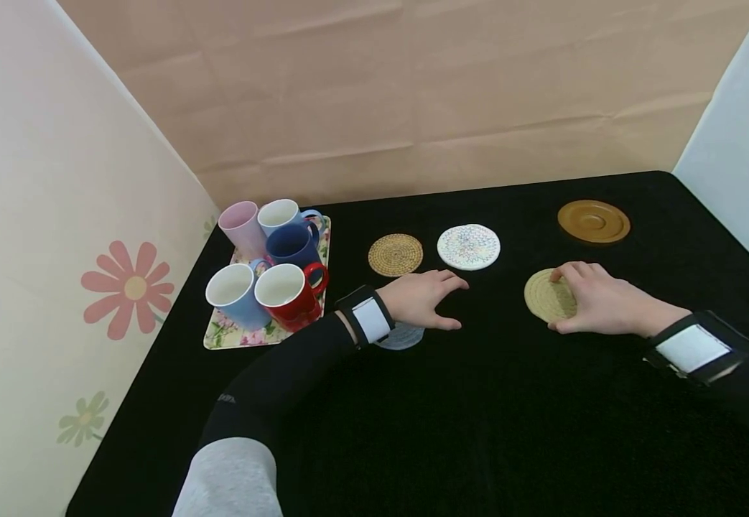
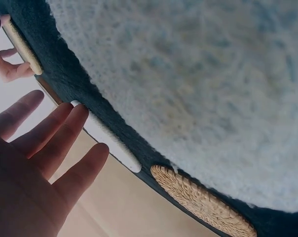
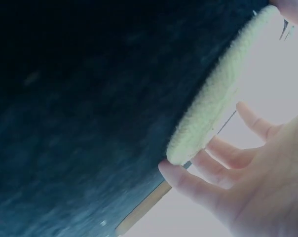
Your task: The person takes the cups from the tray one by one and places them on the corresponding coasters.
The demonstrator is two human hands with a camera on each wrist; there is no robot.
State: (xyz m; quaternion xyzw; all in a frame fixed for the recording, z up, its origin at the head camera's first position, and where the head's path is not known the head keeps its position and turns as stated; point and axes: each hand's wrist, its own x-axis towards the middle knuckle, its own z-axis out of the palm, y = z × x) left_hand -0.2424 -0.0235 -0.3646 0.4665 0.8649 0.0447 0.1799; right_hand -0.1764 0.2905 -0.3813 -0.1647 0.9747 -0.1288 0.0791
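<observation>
My right hand (image 1: pixel 597 298) spans a round pale yellow-green woven coaster (image 1: pixel 538 296), pinching it with fingertips at the far edge and thumb at the near edge. In the right wrist view the same coaster (image 3: pixel 218 94) lies on the black cloth, a fingertip at one end and the thumb at the other. My left hand (image 1: pixel 422 298) hovers with fingers spread, holding nothing. Below its wrist is a grey-blue round coaster (image 1: pixel 402 337), partly hidden; it looms large in the left wrist view. A tan wicker coaster (image 1: pixel 395 254) and a white patterned coaster (image 1: pixel 469 247) lie just beyond that hand.
On the left, a floral tray (image 1: pixel 219 339) carries several mugs, among them a red mug (image 1: pixel 296 305), a dark blue mug (image 1: pixel 293 244) and a pink cup (image 1: pixel 243 228). A brown wooden saucer (image 1: pixel 594 221) lies at the back right. Walls border the black table on three sides.
</observation>
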